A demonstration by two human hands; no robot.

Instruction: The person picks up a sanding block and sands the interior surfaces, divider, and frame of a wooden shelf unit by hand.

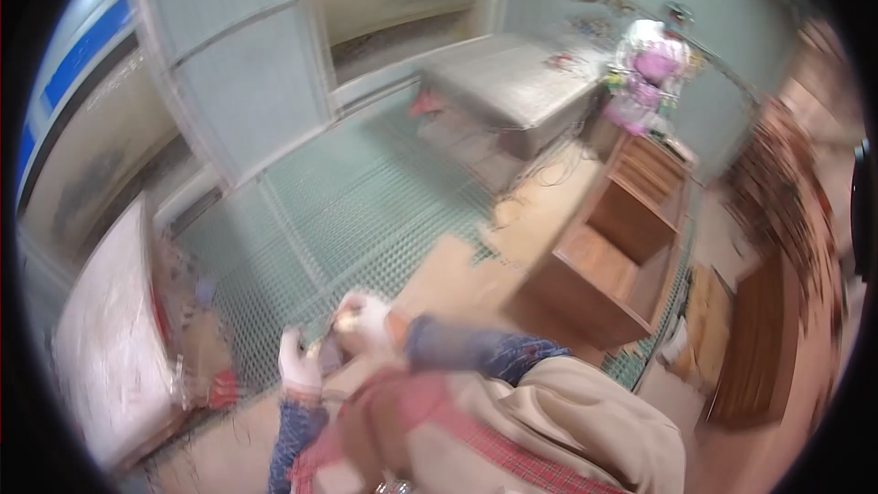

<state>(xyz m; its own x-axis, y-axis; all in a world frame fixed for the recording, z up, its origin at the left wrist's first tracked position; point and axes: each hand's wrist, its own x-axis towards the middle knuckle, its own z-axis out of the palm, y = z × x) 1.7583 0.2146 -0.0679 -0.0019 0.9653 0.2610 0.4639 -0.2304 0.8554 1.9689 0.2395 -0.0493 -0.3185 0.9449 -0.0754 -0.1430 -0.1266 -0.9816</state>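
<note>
Both hands wear white gloves with bare fingertips and are held close together in front of my body. My left hand (301, 364) is closed, with its fingers curled toward the other hand. My right hand (363, 319) reaches across from the right, and its fingers are bent and pressed together. Between them is something small and greyish, too blurred to name. Blue patterned sleeves cover both forearms. Nearest on the right stands a brown wooden cabinet (585, 297) with open compartments.
A covered table (512, 82) stands ahead, and a white-wrapped table (114, 338) is at the left. Green grating (302, 229) covers the floor. A person in pink and white (651, 69) is at the far right. Brown wood panels (754, 343) lean at the right.
</note>
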